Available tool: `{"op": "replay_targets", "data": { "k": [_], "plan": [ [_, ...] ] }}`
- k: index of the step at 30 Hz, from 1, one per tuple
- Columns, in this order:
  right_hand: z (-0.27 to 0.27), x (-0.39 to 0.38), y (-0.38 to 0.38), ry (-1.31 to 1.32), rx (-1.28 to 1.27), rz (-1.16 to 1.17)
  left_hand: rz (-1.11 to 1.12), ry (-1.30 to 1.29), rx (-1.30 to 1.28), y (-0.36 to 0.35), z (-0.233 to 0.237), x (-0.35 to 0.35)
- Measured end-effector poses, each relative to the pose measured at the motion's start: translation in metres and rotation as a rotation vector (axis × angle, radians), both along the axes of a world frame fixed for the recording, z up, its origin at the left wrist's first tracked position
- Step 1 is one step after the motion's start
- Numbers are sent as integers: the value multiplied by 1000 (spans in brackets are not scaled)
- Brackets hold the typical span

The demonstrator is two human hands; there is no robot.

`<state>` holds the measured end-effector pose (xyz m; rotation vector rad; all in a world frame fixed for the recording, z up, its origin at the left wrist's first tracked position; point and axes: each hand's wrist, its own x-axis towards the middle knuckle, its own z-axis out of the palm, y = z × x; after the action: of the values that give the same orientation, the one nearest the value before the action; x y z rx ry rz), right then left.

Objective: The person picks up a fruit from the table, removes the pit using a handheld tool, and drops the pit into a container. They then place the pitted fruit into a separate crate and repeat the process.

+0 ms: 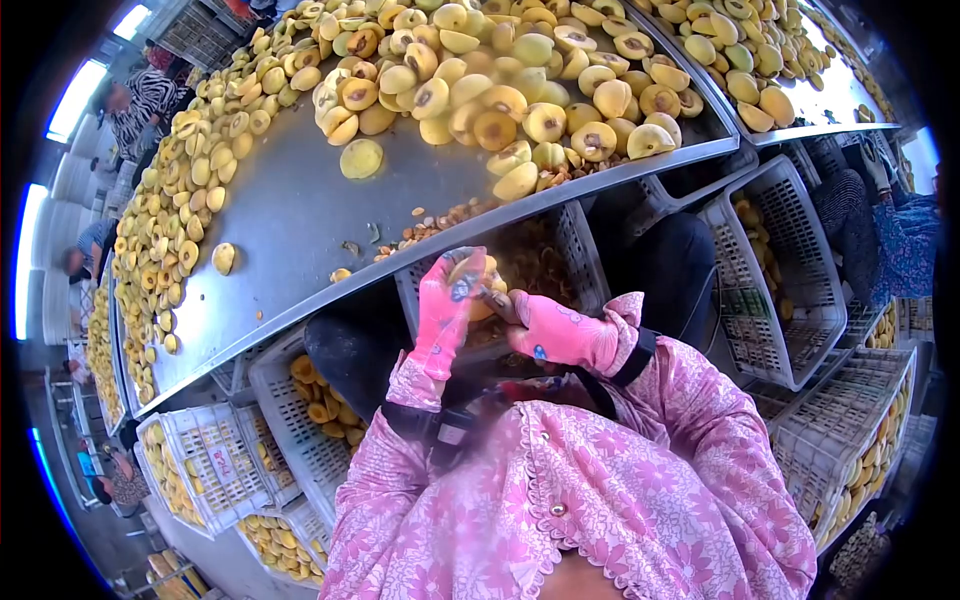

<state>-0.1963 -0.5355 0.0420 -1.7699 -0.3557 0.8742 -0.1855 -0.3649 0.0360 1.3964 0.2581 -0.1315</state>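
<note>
My left hand (pixel 445 310), in a pink glove, is closed around a yellow peach half (pixel 491 268) in front of the table edge. My right hand (pixel 563 330), also gloved in pink, is closed on a small hand tool (pixel 497 301). The tool's end meets the fruit; its exact kind is blurred. Both hands are over a white crate (pixel 582 245) with brownish scraps (pixel 535 265) inside. Just beyond, peach halves (pixel 545 122) lie heaped on the metal table (pixel 300 210), some with brown centres showing. Pits and bits (pixel 440 225) line the near rim.
White crates holding peach halves stand at my left (pixel 270 385) and right (pixel 800 270), with stacked crates (pixel 210 465) farther left. A second metal table (pixel 830 95) bears more peaches. Other people sit nearby: one in a striped top (pixel 145 110), another in blue patterned clothing (pixel 905 250).
</note>
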Motion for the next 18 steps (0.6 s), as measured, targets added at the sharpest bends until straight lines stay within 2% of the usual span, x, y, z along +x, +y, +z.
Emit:
{"op": "replay_targets", "data": {
  "k": [1, 4, 7, 10, 13, 16, 18],
  "plan": [
    [17, 4, -1, 245, -15, 27, 6, -19, 17, 0, -2, -1],
    [17, 4, -2, 53, -111, 79, 8, -37, -4, -1, -15, -4],
    [6, 5, -1, -192, -260, 158, -95, -58, 257, 2, -12, 0],
    [10, 4, -1, -8, -45, 60, -33, 6, 131, -2, -9, 0],
    [7, 2, 1, 602, 194, -43, 68, -46, 40, -6, -20, -3],
    [8, 2, 3, 746, 458, -25, 160, -22, -275, -9, -27, 0],
    [6, -3, 8, 885, 601, -105, 143, -30, -337, -8, -31, 1]
  ]
}}
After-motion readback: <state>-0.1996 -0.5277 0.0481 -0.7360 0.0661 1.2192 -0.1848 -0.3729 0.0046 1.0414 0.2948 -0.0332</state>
